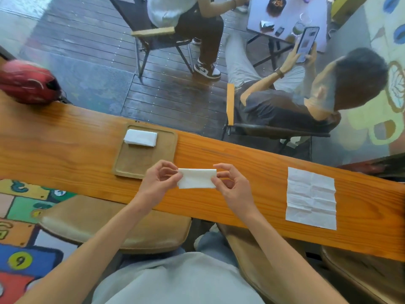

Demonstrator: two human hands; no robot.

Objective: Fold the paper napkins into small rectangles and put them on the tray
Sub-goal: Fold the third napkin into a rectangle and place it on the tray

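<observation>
Nearest my camera, at six o'clock, both forearms reach up from the grey shirt toward the wooden counter [65,137]. My left hand [158,179] and right hand [232,183] meet just above its near half, each pinching one short end of a folded napkin [196,178] between thumb and fingertips. Both hands are closed narrow on the paper, with the remaining fingers curled loosely. The napkin is clear of the wood, as far as I can judge, and its long axis runs from nine to three o'clock.

Finding on layout: the tray [140,165] lies at about eleven o'clock from the held napkin, its near right corner just beside my left hand. One stack of finished napkins [140,137] sits in the tray's far left corner; the rest of the tray is bare. My left hand is plainly the nearer one to the tray. An unfolded napkin [311,197] lies flat on the counter at three o'clock, well apart from both hands.

Assessment: the held piece is already a small rectangle, so I judge the fold complete or nearly so. Placement calls for a short carry up and left, with the long axis kept as it is to match the stack. One sheet remains unfolded. Risk noted: the light paper may spring open when released.
</observation>
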